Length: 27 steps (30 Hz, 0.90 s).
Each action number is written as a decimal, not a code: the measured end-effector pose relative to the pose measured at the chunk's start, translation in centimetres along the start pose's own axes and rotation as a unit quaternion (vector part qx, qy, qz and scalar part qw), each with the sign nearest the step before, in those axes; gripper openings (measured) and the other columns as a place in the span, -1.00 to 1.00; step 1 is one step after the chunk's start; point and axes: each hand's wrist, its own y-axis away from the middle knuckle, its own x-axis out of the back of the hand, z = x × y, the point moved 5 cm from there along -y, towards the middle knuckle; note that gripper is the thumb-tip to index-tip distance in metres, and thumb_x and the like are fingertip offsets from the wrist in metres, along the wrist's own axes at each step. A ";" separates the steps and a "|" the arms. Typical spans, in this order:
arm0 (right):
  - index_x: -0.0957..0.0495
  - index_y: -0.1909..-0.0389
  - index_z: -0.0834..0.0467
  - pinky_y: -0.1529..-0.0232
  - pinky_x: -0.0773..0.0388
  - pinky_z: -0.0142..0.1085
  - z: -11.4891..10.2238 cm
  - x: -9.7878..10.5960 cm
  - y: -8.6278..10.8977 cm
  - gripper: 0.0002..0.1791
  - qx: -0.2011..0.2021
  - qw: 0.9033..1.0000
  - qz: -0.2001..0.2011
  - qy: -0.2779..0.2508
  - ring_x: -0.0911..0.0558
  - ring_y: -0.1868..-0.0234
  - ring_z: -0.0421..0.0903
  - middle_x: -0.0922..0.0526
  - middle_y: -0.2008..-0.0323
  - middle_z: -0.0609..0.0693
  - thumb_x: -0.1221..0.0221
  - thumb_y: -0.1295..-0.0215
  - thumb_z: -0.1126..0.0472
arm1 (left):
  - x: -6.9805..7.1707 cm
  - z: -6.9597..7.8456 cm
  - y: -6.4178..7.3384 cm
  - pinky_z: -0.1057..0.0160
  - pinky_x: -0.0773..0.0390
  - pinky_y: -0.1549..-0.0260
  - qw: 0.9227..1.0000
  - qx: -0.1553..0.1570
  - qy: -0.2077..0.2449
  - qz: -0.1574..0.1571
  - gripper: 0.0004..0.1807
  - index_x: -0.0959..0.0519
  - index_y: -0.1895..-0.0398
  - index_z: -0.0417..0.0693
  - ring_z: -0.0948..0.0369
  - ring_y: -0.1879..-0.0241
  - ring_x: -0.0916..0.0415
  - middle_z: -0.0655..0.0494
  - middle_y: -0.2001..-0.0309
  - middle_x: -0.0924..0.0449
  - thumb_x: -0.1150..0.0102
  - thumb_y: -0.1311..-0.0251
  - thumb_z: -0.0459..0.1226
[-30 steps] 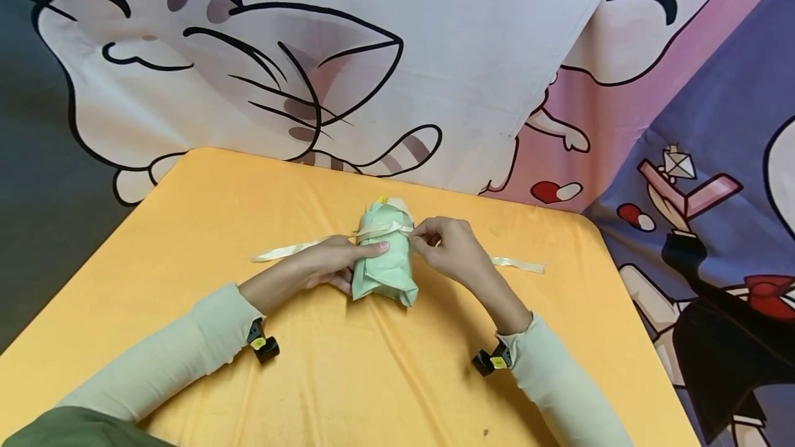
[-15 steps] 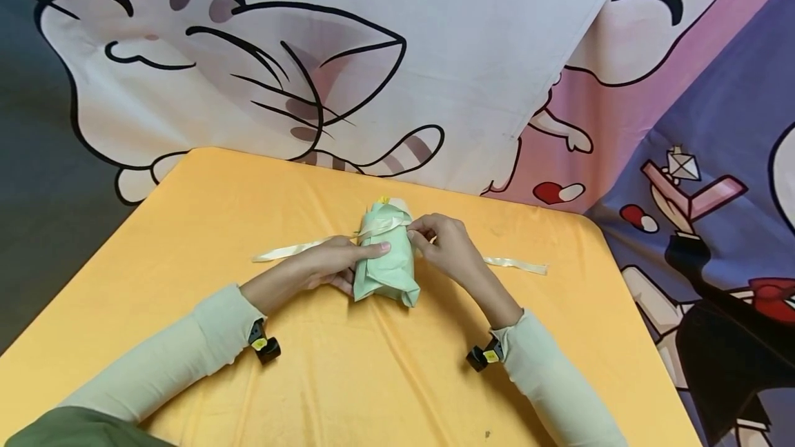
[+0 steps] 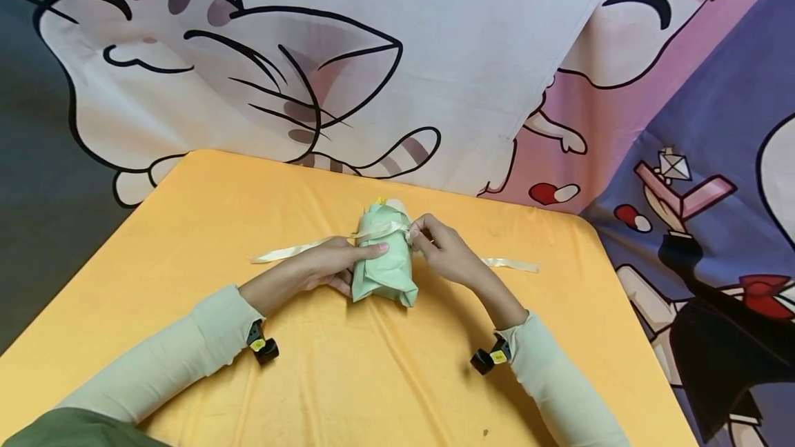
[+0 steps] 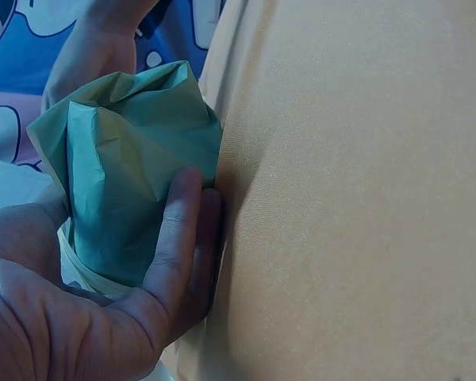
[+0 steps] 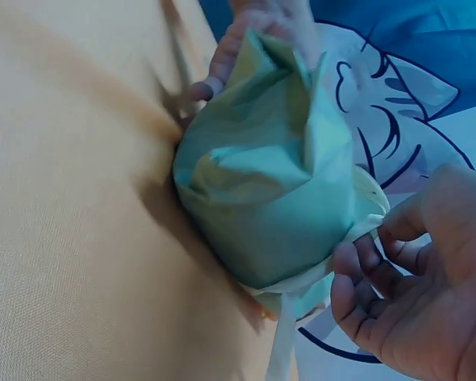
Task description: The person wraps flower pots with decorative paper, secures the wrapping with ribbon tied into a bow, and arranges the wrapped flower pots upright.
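A bundle wrapped in pale green paper [image 3: 384, 273] lies on the yellow-covered table, a bit of yellow [image 3: 381, 201] showing at its far end. Around its upper part runs a cream satin ribbon [image 3: 379, 232]. My left hand [image 3: 330, 259] grips the bundle from the left, thumb on top and fingers along its lower side, as the left wrist view shows. On the other side, my right hand [image 3: 450, 251] pinches the ribbon [image 5: 365, 228] between thumb and fingertips at the bundle's edge. In the right wrist view, a ribbon tail [image 5: 282, 337] hangs down from the band.
One loose ribbon end [image 3: 282, 253] stretches out on the left, another ribbon end [image 3: 512, 265] on the right behind my right wrist. Printed cartoon curtains [image 3: 472, 74] stand along the table's back and right side. The yellow tablecloth [image 3: 348, 378] has soft creases.
My right hand makes small movements at the bundle's right edge, still pinching the ribbon. The left hand keeps its grip and the bundle stays nearly where it was.
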 end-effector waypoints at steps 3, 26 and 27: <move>-0.49 -0.09 0.21 0.01 -0.60 -0.17 0.0 0.3 0.1 -0.76 -0.012 0.999 -0.004 -0.036 -0.73 -0.07 0.25 -0.72 0.02 0.21 0.07 -0.86 0.14 | 0.1 -0.1 0.1 0.20 -0.85 0.30 1.000 0.002 0.002 0.002 -0.31 -0.75 -0.05 -0.25 0.23 0.43 -0.77 -0.02 0.31 -0.85 -0.27 -0.57 0.27; -0.58 0.37 0.23 0.19 -0.74 -0.32 -0.7 2.8 -0.4 -0.73 -0.024 0.967 -0.207 -0.149 -0.70 0.40 -0.21 -0.74 0.48 -0.08 -0.28 -0.59 0.21 | 0.0 -0.1 0.0 0.22 -0.84 0.29 1.000 0.003 -0.004 -0.011 -0.30 -0.76 -0.06 -0.25 0.23 0.42 -0.78 -0.04 0.30 -0.85 -0.25 -0.58 0.28; -0.58 0.29 0.24 0.19 -0.78 -0.29 -0.6 2.9 -0.2 -0.81 -0.027 0.957 -0.224 -0.183 -0.75 0.39 -0.19 -0.76 0.47 -0.05 -0.25 -0.59 0.27 | 0.0 -0.2 0.0 0.22 -0.84 0.29 1.000 0.002 -0.005 -0.011 -0.29 -0.76 -0.06 -0.25 0.23 0.42 -0.78 -0.04 0.31 -0.85 -0.25 -0.58 0.28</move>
